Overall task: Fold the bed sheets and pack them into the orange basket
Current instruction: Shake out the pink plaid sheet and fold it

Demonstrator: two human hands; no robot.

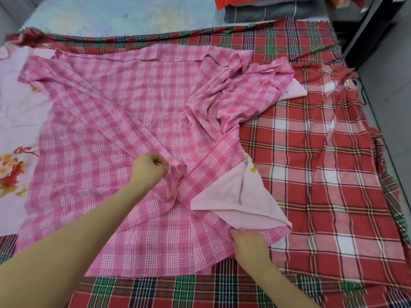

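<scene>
Head view looks down on a pink plaid sheet [138,103] spread half-folded across the bed, its right part bunched into a rumpled heap. The left hand [149,168] is closed in a fist-like pinch on a narrow folded strip of this sheet near the middle; the cloth covers its fingertips. The right hand [249,243] is seen from the back, fingers curled onto the sheet's near hem just below a turned-over corner. That corner shows the pale pink underside [222,192], and the fold hides how deep the fingers go. Both forearms run out of the bottom edge.

Under the pink sheet lies a red plaid sheet [311,163], wrinkled, with frayed edges; how far it reaches beneath cannot be seen. A pale floral sheet [17,112] shows at the left and is cut off by the frame. Beyond them is bare light blue mattress [111,16]. A stack of folded grey and bright fabrics [262,12] at the top is cut off too. A dark piece of furniture [367,34] stands to the right, too cropped to identify.
</scene>
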